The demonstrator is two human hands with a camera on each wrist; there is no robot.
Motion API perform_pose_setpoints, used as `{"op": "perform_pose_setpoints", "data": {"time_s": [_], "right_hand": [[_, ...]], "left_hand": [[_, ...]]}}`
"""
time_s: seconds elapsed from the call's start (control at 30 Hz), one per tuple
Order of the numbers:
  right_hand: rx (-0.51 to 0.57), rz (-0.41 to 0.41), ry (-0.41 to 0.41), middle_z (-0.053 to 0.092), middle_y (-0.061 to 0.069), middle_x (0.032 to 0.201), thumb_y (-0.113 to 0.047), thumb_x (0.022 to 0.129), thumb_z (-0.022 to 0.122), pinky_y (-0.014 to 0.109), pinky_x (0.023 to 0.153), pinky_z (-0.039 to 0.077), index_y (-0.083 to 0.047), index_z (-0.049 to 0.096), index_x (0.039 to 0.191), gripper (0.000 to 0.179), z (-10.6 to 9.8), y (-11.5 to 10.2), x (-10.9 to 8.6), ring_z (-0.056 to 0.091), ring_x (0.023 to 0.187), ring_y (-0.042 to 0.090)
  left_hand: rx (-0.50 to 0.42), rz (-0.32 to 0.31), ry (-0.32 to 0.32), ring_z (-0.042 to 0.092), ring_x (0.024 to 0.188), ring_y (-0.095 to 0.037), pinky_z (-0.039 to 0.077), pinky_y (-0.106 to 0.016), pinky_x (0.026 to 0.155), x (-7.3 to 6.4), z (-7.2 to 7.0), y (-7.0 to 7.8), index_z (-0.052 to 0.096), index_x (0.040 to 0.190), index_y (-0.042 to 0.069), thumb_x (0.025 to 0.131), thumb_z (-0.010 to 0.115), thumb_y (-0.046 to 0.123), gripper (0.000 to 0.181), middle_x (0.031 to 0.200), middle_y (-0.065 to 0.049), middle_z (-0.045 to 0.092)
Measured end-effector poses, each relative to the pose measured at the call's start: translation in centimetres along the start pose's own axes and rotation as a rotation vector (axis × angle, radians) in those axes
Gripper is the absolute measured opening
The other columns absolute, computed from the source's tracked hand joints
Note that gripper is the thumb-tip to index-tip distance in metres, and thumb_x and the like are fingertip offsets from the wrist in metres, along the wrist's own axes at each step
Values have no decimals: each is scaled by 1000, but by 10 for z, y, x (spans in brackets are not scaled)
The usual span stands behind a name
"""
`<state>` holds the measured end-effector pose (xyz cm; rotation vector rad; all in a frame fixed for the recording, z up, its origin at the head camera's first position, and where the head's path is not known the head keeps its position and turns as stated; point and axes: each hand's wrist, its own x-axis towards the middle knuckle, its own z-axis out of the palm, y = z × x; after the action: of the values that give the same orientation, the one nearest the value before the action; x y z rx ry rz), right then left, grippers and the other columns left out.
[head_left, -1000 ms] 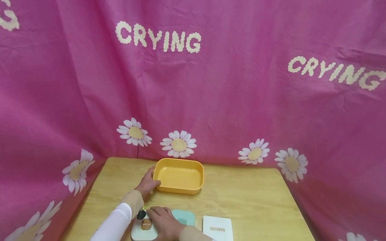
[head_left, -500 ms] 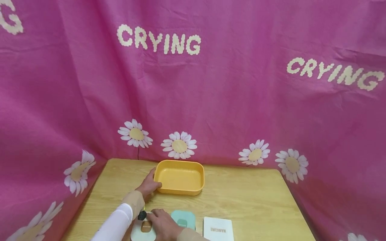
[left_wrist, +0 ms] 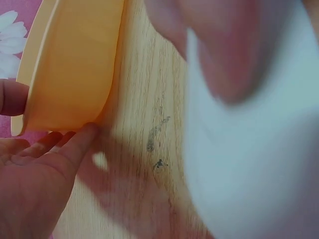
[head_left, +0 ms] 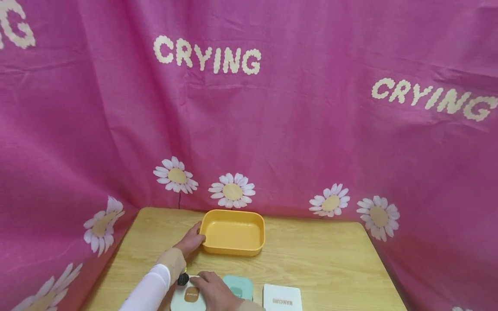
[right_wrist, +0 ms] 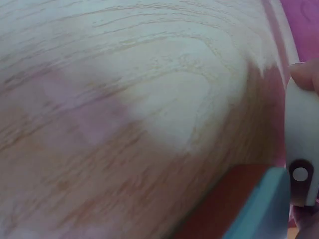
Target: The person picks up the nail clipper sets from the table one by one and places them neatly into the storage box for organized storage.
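My left hand [head_left: 189, 242] holds the left end of a yellow plastic bin [head_left: 233, 249] at the back of the table. In the left wrist view its thumb [left_wrist: 12, 97] lies over the rim and the fingers touch the outer wall. At the front, my right hand [head_left: 218, 293] grips a white manicure-set case [head_left: 180, 303] with a brown label. The right wrist view catches that case's edge and a brown snap tab [right_wrist: 300, 174], with a fingertip over its top. Part of the case is hidden by the hand. The bin's inside shows bare.
Beside my right hand lies a mint-green case [head_left: 240, 284]. A second white case [head_left: 282, 298], printed MANICURE, lies to its right. The wooden table [head_left: 319, 255] meets a pink curtain [head_left: 292, 129] with daisies behind and at both sides.
The whole scene sits slightly lower in the head view. The white case has shifted slightly in my right hand. My left hand stays at the bin.
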<state>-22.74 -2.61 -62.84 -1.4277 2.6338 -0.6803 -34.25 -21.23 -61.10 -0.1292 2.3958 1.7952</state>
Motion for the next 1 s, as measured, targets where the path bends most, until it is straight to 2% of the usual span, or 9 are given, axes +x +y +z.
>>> {"op": "perform_pose_setpoints", "data": {"time_s": [0.1,0.2,0.3,0.5,0.63,0.7,0.9,1.0], "right_hand": [[20,-3,8,54,5,143,-57,81,83,27,107,46,-16,51,152,87,-4,4,-6,50,129,13],[55,-5,-9,52,6,145,-56,83,81,29,107,46,-14,49,153,88,-8,8,-13,49,130,13],[85,24,-14,51,6,147,-57,83,81,30,109,46,-16,48,155,89,-13,13,-19,48,132,13],[167,93,-20,48,2,152,-61,80,82,34,110,45,-22,45,157,94,-22,21,-26,45,135,13],[222,153,-28,45,-2,154,-65,78,82,36,111,45,-28,44,159,97,-31,24,-29,43,136,12],[207,147,-14,46,-1,154,-65,77,83,36,111,45,-28,44,159,98,-36,27,-30,43,136,13],[45,93,77,51,3,146,-54,71,90,34,108,47,-22,47,155,100,-53,41,-27,47,131,16],[40,93,105,51,6,147,-50,68,92,35,107,48,-21,48,154,101,-61,49,-24,47,131,18]], "left_hand": [[-15,-23,-15,53,123,-36,48,-39,103,-2,2,2,22,159,-13,75,53,-5,90,153,-37,43],[1,-64,-8,50,128,-36,45,-43,109,-5,3,2,23,160,-12,77,53,-5,88,158,-35,38],[1,-70,0,50,130,-37,44,-47,112,-6,3,3,23,159,-12,78,53,-5,87,159,-35,36],[-24,-18,11,57,118,-34,51,-34,95,-2,4,1,26,158,-14,73,51,-7,89,149,-36,47],[-22,-12,13,58,117,-33,51,-32,93,0,4,-1,26,157,-14,73,51,-7,89,147,-36,49],[-26,-10,13,58,117,-33,51,-33,94,1,5,-1,26,157,-15,73,51,-7,88,147,-37,49],[-43,-7,7,58,115,-33,51,-32,94,2,4,1,26,157,-15,75,52,-7,86,149,-35,47],[-74,-16,-6,58,116,-34,52,-32,92,2,3,3,24,158,-14,75,51,-10,87,152,-36,43]]}}
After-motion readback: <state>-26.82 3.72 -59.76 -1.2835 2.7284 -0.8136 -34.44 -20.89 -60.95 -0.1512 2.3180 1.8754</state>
